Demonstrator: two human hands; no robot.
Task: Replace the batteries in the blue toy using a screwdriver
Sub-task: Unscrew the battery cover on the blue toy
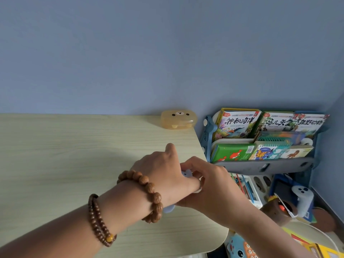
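Note:
The blue toy (186, 172) is pale blue and mostly hidden between my two hands near the right edge of the light wooden desk (74, 155); a second bit of it shows under my left wrist. My left hand (163, 170), with bead bracelets on the wrist, lies over the toy with fingers curled round it. From the right, my right hand (210, 185) closes on the same toy, fingertips pressing its top. No screwdriver or batteries can be seen.
A translucent orange bear-faced box (178, 119) sits at the desk's back right corner against the blue wall. Right of the desk stands a blue book rack (260, 164) with picture books. Below it lie toys, a white controller (303, 196) and a cable.

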